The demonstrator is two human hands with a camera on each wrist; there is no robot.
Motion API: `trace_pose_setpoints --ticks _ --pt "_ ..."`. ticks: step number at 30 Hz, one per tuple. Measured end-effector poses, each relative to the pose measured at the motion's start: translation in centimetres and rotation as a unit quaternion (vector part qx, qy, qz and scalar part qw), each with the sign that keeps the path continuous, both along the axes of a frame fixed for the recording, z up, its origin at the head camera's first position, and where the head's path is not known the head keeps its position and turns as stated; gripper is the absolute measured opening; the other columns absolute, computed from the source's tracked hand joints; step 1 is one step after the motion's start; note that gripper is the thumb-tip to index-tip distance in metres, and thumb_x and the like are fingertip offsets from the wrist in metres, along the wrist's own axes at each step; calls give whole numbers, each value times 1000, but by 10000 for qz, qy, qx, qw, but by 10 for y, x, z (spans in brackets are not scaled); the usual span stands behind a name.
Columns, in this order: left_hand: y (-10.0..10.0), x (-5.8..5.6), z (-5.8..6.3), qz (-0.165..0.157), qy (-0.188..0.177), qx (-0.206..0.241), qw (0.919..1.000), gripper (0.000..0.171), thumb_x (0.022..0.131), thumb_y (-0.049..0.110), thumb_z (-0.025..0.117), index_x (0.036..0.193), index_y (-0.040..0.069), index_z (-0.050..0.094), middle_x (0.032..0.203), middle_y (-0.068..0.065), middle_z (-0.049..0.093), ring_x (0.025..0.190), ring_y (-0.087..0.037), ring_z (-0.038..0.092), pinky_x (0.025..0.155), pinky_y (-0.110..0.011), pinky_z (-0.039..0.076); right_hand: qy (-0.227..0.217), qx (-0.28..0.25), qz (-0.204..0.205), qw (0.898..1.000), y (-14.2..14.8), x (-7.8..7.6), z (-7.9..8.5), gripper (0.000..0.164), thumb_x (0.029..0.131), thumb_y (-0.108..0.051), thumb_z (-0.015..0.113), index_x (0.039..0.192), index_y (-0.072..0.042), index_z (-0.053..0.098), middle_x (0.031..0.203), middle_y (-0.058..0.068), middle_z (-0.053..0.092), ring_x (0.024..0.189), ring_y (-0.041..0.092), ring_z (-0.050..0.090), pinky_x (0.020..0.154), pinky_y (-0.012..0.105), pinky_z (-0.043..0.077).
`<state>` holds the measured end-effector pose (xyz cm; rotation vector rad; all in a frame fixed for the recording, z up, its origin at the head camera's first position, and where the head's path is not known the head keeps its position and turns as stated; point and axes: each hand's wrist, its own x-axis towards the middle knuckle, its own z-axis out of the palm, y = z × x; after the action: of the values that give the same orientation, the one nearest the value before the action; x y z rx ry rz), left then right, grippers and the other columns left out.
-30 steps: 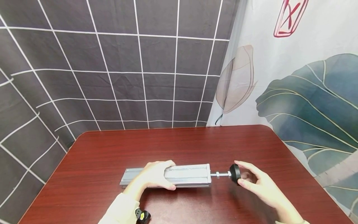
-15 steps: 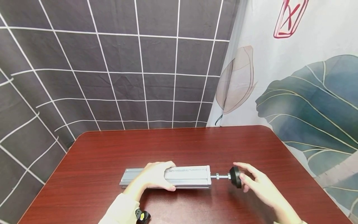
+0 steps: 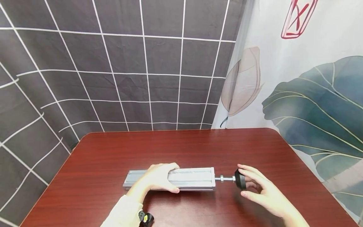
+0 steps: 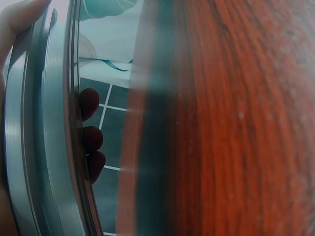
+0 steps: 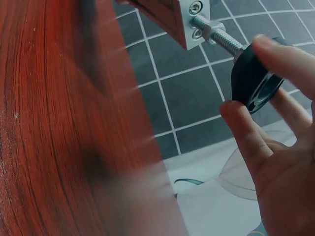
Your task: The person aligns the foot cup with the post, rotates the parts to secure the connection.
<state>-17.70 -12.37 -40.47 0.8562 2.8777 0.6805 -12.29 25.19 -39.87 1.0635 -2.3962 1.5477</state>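
A silver aluminium profile (image 3: pixel 193 178) lies crosswise in front of me, raised above the table. My left hand (image 3: pixel 158 177) grips it near its middle from above, its fingertips (image 4: pixel 90 104) curled round the far side in the left wrist view. From the profile's right end plate sticks out a threaded rod (image 3: pixel 227 178) with a nut (image 5: pixel 212 30). At the rod's end sits a round black levelling foot (image 3: pixel 240 179). My right hand (image 3: pixel 262 187) holds the foot by its rim, with fingertips (image 5: pixel 235 109) at opposite edges in the right wrist view.
The reddish-brown wooden table (image 3: pixel 181 146) spreads under both hands. Behind it hangs a dark grey cloth with white grid lines (image 3: pixel 164 85). A white curtain with leaf patterns (image 3: pixel 312 104) hangs at the right. A black band device (image 3: pixel 146 218) is on the left wrist.
The right hand's thumb and fingers have shifted about the foot's rim, the thumb first moving up, then down. The left hand keeps its grip. The head view has shifted slightly.
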Motion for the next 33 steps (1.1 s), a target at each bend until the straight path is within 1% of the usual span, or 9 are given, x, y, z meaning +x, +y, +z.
trace_pose_setpoints --ticks 5,10,12,15,18,23,27,30,33 --pt "1 0 -1 -16 48 -34 10000 63 54 61 75 108 31 59 94 17 62 82 -2 57 73 -37 42 100 282 -958 9949 -5 3 3 62 76 6 71 134 -7 49 125 -7 49 80 10 59 65 23 48" --pt "2 -1 -2 -37 134 27 9999 62 55 62 74 107 32 58 94 18 62 81 -1 57 72 -36 43 185 88 -1708 9851 -13 4 7 59 75 6 71 130 -8 54 97 -7 55 67 9 55 55 24 43" --pt "2 -1 -2 -32 154 59 9999 62 55 62 74 107 32 59 94 18 62 80 -1 57 72 -35 43 31 -17 -1867 9824 -16 5 8 57 76 5 70 129 -9 55 89 -8 55 62 9 54 52 25 43" --pt "1 -1 -2 -25 188 75 9998 62 55 61 75 107 32 59 93 19 61 80 0 56 71 -33 44 -236 -115 -2034 9787 -19 6 10 54 78 5 69 128 -10 56 90 -12 57 60 9 55 50 26 44" --pt "1 -1 -2 -40 213 103 9997 62 55 60 75 107 32 58 92 18 61 80 0 56 71 -32 44 -514 -107 -2319 9713 -22 6 12 50 80 1 68 127 -11 57 94 -16 60 59 11 58 51 28 47" --pt "1 -1 -3 -20 233 157 9996 62 56 61 75 108 31 59 94 19 62 81 0 56 72 -32 44 -934 -103 -2770 9563 -29 5 16 42 85 -7 67 126 -10 59 92 -8 61 61 12 60 51 31 50" --pt "0 0 -4 -2 219 184 9996 65 55 60 75 109 30 59 95 18 62 83 0 56 73 -32 44 -1115 -158 -2864 9515 -32 3 19 40 86 -9 66 126 -7 59 88 -5 61 57 17 60 51 31 50" --pt "0 -1 -5 9 187 168 9997 67 53 59 76 111 30 59 97 18 62 84 0 56 74 -31 44 -1158 -145 -2832 9519 -32 3 19 39 87 -9 65 126 -7 58 87 -7 60 55 20 60 51 32 51" --pt "0 -1 -6 -23 165 100 9998 68 53 58 76 113 30 58 98 17 62 84 -1 57 73 -30 45 -1221 -138 -2816 9516 -32 4 19 40 88 -10 64 126 -6 58 88 -2 61 55 21 59 51 32 51"
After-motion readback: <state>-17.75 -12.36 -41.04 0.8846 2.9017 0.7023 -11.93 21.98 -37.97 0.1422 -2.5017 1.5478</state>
